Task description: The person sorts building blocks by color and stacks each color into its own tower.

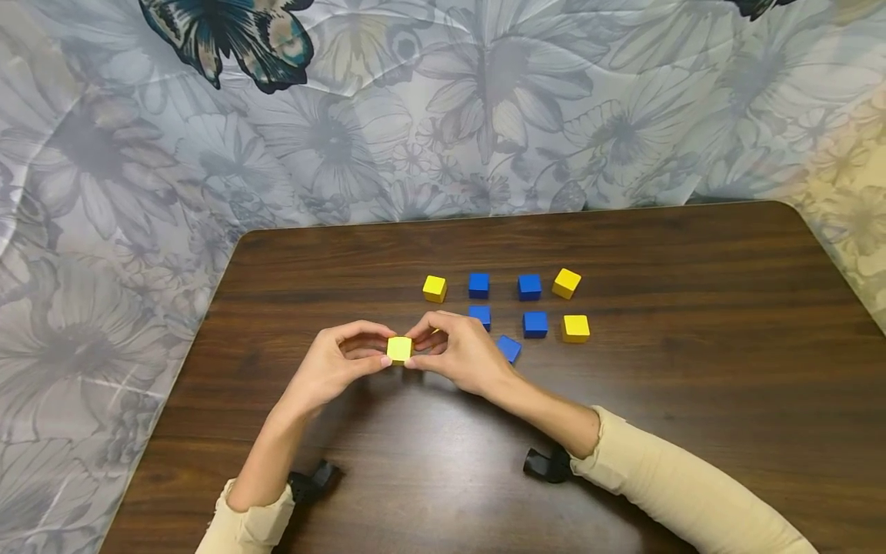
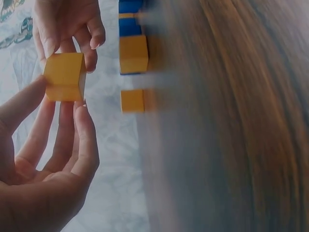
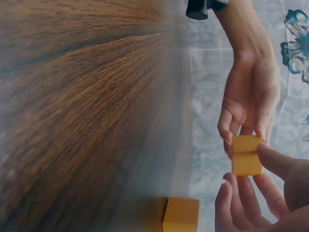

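A yellow cube (image 1: 399, 349) is held up over the table between both hands. My left hand (image 1: 332, 365) pinches its left side between thumb and fingertips, and my right hand (image 1: 465, 355) does the same from the right. In the left wrist view the cube (image 2: 65, 77) shows the left thumb at its near edge, with the right hand (image 2: 67, 24) beyond. The right wrist view has the right thumb on the cube (image 3: 246, 155) and the left hand (image 3: 248, 96) opposite. Behind the right fingers another yellow cube is mostly hidden.
Beyond and right of the hands, blue cubes (image 1: 535, 325) and yellow cubes (image 1: 575, 328) stand loosely in rows on the brown wooden table (image 1: 692, 323). One blue cube (image 1: 508, 348) lies turned beside the right wrist. A flower-patterned cloth (image 1: 498, 100) hangs behind the table's far edge.
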Demonstrator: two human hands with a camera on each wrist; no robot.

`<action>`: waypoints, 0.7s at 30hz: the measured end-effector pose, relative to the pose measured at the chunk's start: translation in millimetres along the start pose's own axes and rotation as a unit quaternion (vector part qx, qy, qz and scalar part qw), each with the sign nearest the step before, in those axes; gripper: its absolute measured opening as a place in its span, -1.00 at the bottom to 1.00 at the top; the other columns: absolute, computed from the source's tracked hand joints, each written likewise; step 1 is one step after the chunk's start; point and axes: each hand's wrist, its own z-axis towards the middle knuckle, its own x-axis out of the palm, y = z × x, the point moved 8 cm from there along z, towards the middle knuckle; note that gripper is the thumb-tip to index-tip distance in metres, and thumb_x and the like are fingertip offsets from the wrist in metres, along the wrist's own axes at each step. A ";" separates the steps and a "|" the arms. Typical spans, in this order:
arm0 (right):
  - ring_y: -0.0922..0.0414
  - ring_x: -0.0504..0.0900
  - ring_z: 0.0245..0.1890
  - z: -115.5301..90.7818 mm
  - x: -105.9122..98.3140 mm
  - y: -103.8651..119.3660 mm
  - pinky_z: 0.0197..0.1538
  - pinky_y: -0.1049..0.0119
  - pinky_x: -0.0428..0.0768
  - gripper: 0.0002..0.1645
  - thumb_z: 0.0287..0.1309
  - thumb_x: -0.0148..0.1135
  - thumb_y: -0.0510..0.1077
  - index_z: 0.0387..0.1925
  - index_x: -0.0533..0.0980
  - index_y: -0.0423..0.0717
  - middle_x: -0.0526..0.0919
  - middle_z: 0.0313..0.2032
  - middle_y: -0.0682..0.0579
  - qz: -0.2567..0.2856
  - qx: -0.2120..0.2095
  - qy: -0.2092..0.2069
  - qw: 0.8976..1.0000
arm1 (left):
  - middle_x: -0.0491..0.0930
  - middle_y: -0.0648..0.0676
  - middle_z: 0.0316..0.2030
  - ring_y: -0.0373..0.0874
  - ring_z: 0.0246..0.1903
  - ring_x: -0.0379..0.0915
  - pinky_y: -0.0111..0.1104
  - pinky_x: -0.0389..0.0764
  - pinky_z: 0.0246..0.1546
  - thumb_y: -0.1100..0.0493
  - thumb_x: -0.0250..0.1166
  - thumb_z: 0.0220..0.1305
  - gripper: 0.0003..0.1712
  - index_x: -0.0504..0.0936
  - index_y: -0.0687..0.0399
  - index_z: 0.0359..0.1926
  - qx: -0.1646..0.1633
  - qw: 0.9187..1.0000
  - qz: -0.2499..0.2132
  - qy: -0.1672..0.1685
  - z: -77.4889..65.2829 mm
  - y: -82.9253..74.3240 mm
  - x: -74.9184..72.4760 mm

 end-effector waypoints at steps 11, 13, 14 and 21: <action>0.13 0.75 -0.21 10.0 15.1 -2.9 -0.25 0.45 0.67 -0.71 -0.02 0.55 -0.26 -0.23 0.65 -0.07 0.73 -0.19 0.06 -0.015 0.009 -0.003 1.000 | 0.61 0.27 0.00 0.07 -0.06 0.64 -0.27 0.67 -0.05 0.38 0.45 0.15 -0.56 0.61 0.30 0.07 -0.022 1.000 0.007 -0.006 0.8 15.7 -13.0; 0.13 0.75 -0.20 10.8 17.3 -2.6 -0.25 0.46 0.67 -0.72 -0.02 0.55 -0.26 -0.23 0.65 -0.07 0.73 -0.18 0.05 -0.018 0.008 -0.005 1.000 | 0.60 0.28 0.00 0.07 -0.06 0.64 -0.28 0.67 -0.05 0.38 0.44 0.15 -0.57 0.61 0.30 0.07 -0.029 0.999 0.012 -0.004 0.6 17.7 -15.1; 0.13 0.75 -0.20 11.0 18.4 -2.4 -0.26 0.46 0.67 -0.72 -0.02 0.55 -0.26 -0.23 0.65 -0.07 0.73 -0.18 0.05 -0.020 0.008 -0.005 1.000 | 0.60 0.28 0.00 0.07 -0.05 0.63 -0.28 0.67 -0.05 0.38 0.44 0.16 -0.57 0.61 0.30 0.07 -0.033 0.999 0.015 -0.002 0.5 18.5 -15.9; 0.17 0.75 -0.22 11.8 25.9 -5.6 -0.28 0.48 0.66 -0.72 -0.03 0.56 -0.24 -0.24 0.65 -0.06 0.74 -0.20 0.05 -0.042 0.022 0.005 0.999 | 0.60 0.29 -0.03 0.07 -0.06 0.63 -0.29 0.68 -0.08 0.36 0.44 0.16 -0.59 0.62 0.30 0.05 -0.052 0.998 0.030 0.012 0.6 26.0 -18.2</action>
